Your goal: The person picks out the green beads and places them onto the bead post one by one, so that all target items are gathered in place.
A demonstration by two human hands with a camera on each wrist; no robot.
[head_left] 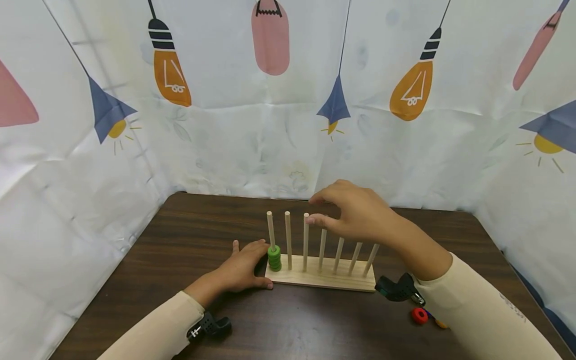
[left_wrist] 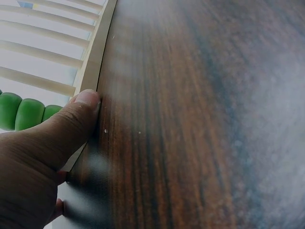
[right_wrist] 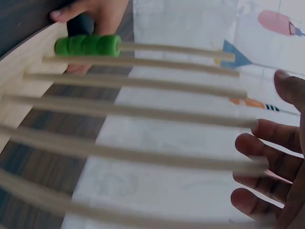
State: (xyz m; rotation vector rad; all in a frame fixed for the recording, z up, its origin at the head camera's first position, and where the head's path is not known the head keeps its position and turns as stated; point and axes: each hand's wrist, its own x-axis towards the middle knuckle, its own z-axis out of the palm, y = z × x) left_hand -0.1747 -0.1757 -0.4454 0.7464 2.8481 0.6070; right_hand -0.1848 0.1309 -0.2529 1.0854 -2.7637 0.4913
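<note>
A wooden peg stand (head_left: 321,281) has a flat pale base and a row of several upright pegs (head_left: 288,237). Several green rings (head_left: 274,260) are stacked on its leftmost peg. My left hand (head_left: 243,266) holds the left end of the base, with the thumb (left_wrist: 78,112) on the front edge and the other fingers around the far side. Above the pegs hovers my right hand (head_left: 362,212), thumb and fingers apart with nothing between them. In the right wrist view its fingers (right_wrist: 250,145) are loosely bent near the peg tops.
On the dark wooden table (head_left: 310,325), a red ring (head_left: 419,315) lies near the right forearm. A yellow piece (head_left: 441,324) and a bit of blue show beside it, partly hidden by the sleeve. A printed white cloth (head_left: 225,150) hangs behind the table and along its sides.
</note>
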